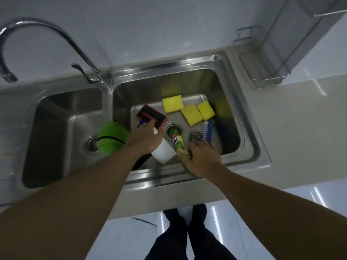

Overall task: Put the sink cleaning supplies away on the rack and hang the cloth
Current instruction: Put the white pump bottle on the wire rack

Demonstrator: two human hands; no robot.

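Note:
In the right basin of the steel sink (249,128) lie three yellow sponges (172,103), a red and black scrub pad (152,116), a blue brush (208,132), a steel scourer (196,136), a green dish soap bottle (179,145) and a white spray bottle (163,151). My left hand (146,137) is wrapped around the spray bottle's neck by its blue trigger. My right hand (201,158) rests with spread fingers over the soap bottle's base and the scourer. A green cloth (110,136) is draped over the divider between the basins. The wire rack (262,72) stands at the back right.
A curved chrome faucet (56,34) rises at the back left, above the left basin (56,128). A pale countertop (300,119) runs to the right of the sink. My legs (187,237) show below the counter's front edge.

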